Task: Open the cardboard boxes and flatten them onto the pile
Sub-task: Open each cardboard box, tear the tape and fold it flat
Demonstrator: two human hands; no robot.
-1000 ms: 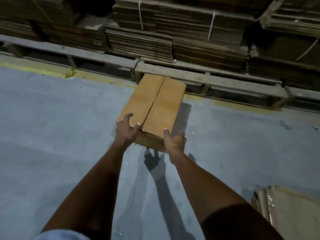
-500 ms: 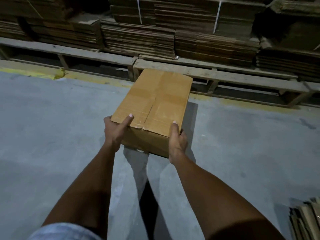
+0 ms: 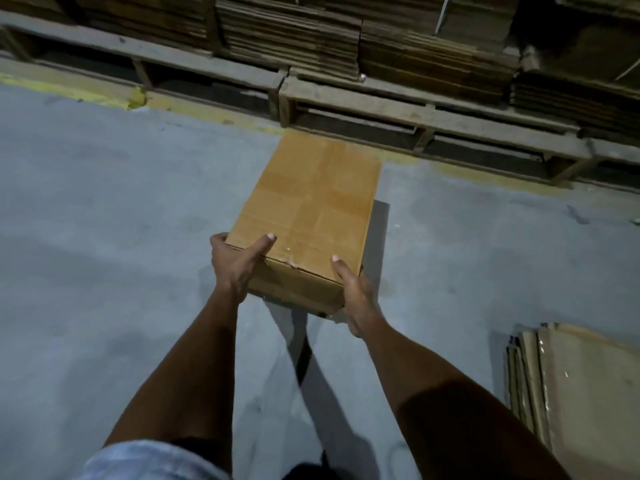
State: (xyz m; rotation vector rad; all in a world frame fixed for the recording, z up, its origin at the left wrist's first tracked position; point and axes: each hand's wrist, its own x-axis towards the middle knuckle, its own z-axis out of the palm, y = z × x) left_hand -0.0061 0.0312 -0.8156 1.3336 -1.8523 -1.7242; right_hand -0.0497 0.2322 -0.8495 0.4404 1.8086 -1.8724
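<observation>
Wooden pallets (image 3: 398, 98) stacked with flattened cardboard (image 3: 294, 39) lined the far edge of the concrete floor (image 3: 104, 237); a pile of flat boxes (image 3: 581, 386) lay at its near right. The closed cardboard box (image 3: 311, 209) was held above the floor, long axis pointing toward the pallets, left hand (image 3: 235, 261) and right hand (image 3: 353, 292) gripping its near corners

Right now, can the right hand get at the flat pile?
Probably not yet: the right hand grips the box together with the left hand. The pile lies clear, low on the right.
</observation>
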